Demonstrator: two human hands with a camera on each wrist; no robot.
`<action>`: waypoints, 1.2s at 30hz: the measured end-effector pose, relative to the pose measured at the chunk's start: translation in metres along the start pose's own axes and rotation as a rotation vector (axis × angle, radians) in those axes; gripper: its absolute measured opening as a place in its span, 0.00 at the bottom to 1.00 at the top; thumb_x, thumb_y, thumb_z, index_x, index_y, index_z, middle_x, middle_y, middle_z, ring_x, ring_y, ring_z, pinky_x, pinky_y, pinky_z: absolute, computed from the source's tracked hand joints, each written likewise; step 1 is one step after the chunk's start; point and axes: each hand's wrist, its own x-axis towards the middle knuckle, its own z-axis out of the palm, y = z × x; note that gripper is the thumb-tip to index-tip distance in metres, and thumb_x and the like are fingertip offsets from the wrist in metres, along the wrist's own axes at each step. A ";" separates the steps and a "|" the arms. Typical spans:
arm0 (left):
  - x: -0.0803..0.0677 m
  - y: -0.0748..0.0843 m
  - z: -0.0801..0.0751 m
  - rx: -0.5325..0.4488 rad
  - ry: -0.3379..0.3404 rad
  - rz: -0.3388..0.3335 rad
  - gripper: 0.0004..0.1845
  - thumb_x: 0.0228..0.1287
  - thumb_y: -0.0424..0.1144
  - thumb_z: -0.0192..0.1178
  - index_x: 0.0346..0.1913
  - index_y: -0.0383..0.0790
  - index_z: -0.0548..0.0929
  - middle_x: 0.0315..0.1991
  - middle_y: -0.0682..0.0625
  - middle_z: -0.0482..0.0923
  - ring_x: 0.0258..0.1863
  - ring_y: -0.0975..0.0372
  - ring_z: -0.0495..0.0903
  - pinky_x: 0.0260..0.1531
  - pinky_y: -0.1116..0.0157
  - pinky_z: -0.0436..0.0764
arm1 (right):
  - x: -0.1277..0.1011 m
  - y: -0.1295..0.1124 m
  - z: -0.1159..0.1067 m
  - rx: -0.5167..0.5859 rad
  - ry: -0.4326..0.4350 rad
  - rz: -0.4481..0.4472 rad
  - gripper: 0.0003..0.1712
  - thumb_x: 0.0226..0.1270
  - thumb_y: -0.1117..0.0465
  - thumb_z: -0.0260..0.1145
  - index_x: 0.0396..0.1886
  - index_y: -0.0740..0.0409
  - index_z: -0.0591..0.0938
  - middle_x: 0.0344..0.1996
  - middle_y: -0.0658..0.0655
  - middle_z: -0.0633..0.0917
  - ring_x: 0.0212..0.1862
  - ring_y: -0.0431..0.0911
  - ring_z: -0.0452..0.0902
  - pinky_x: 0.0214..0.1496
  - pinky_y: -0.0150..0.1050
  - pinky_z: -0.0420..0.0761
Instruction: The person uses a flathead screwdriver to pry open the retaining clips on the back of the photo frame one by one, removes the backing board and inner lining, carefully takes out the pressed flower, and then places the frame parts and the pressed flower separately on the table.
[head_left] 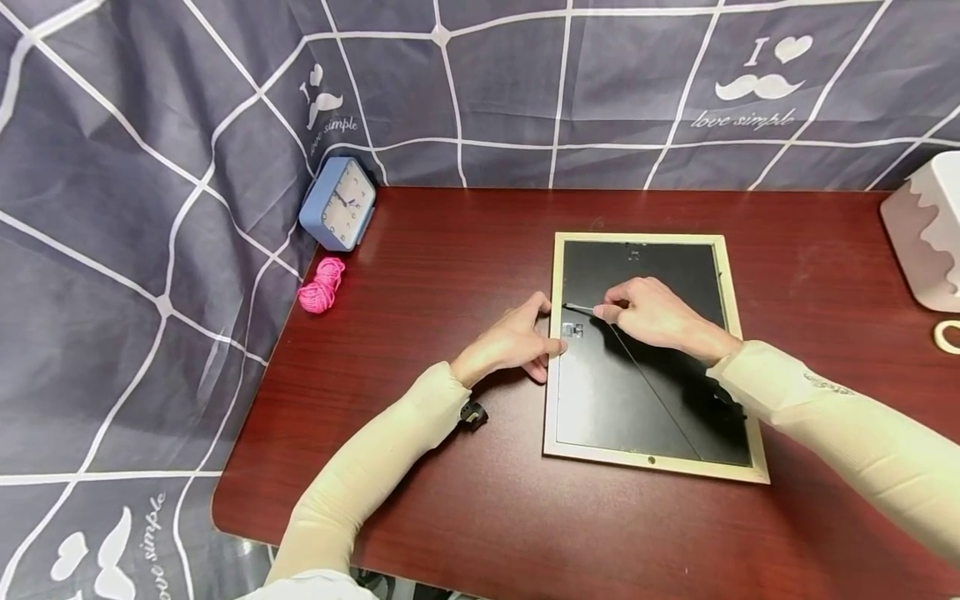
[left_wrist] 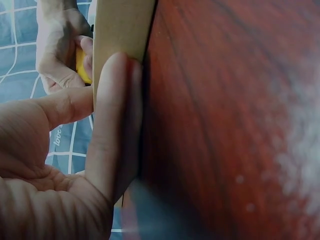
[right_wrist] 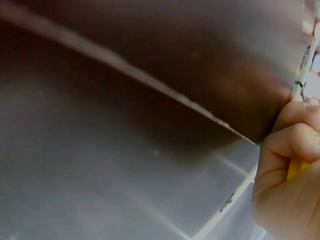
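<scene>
A picture frame [head_left: 551, 408] with a pale wooden border lies face down, its black backing board [head_left: 600, 400] showing. My left hand [head_left: 513, 337] grips the frame's left edge, thumb on top and fingers along the outer side. In my right hand [head_left: 648, 312] is a screwdriver, its thin metal shaft [head_left: 580, 308] reaching to the inner left edge of the border. Its yellow handle [left_wrist: 83, 65] shows between the fingers in the left wrist view. Just below the tip, a small metal hanger [head_left: 573, 330] sits on the board. A diagonal crease line crosses the board under my right hand.
At the back left of the dark red table [head_left: 420, 292] stand a blue clock [head_left: 337, 204] and a pink yarn skein [head_left: 322, 285]. A white bin [head_left: 926, 237] and a cream ring [head_left: 948, 337] are at the right edge. Grey checked cloth [head_left: 510, 92] hangs behind.
</scene>
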 end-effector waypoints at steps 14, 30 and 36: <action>0.000 0.002 -0.001 0.016 -0.016 0.007 0.24 0.74 0.33 0.69 0.64 0.42 0.67 0.25 0.44 0.85 0.16 0.59 0.88 0.27 0.55 0.95 | 0.000 0.006 0.002 0.055 0.034 -0.036 0.24 0.79 0.53 0.65 0.18 0.47 0.75 0.16 0.43 0.66 0.23 0.41 0.63 0.28 0.35 0.59; 0.002 0.000 -0.001 0.034 -0.024 0.008 0.24 0.75 0.35 0.69 0.64 0.43 0.68 0.26 0.44 0.85 0.17 0.59 0.89 0.29 0.56 0.96 | 0.003 0.004 0.004 0.046 0.032 -0.035 0.21 0.79 0.55 0.66 0.20 0.48 0.80 0.15 0.43 0.68 0.23 0.42 0.65 0.29 0.36 0.61; 0.002 0.000 -0.001 0.028 -0.019 0.007 0.23 0.74 0.34 0.69 0.62 0.42 0.68 0.27 0.43 0.86 0.18 0.58 0.90 0.29 0.56 0.96 | 0.005 0.010 0.008 0.039 0.042 -0.048 0.22 0.79 0.54 0.65 0.20 0.47 0.79 0.14 0.42 0.68 0.23 0.41 0.66 0.29 0.36 0.61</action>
